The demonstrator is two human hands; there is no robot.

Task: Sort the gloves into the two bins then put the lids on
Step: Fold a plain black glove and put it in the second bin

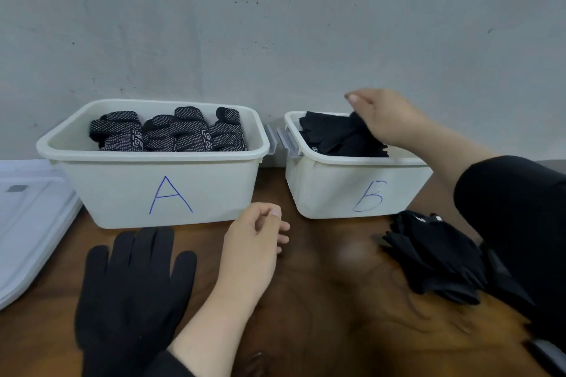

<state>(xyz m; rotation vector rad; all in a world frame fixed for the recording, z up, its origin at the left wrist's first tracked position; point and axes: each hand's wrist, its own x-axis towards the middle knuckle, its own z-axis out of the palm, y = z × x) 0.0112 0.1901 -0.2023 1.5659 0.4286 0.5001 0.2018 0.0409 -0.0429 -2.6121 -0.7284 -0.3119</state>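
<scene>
Right hand point(384, 118) pinches a plain black glove point(333, 135) over bin B point(361, 190), lowering it onto like gloves; left hand point(254, 239) rests loosely curled, holding nothing.

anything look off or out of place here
Nothing damaged or spilled. Gloves are still loose on the table: one black glove lies flat before bin A, a black pile before bin B. Lids sit stacked aside, not on.

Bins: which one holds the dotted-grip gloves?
Bin A, the larger one on the left. Its gloves show white grip dots; those in bin B, where the right hand grips one, are plain black.
</scene>
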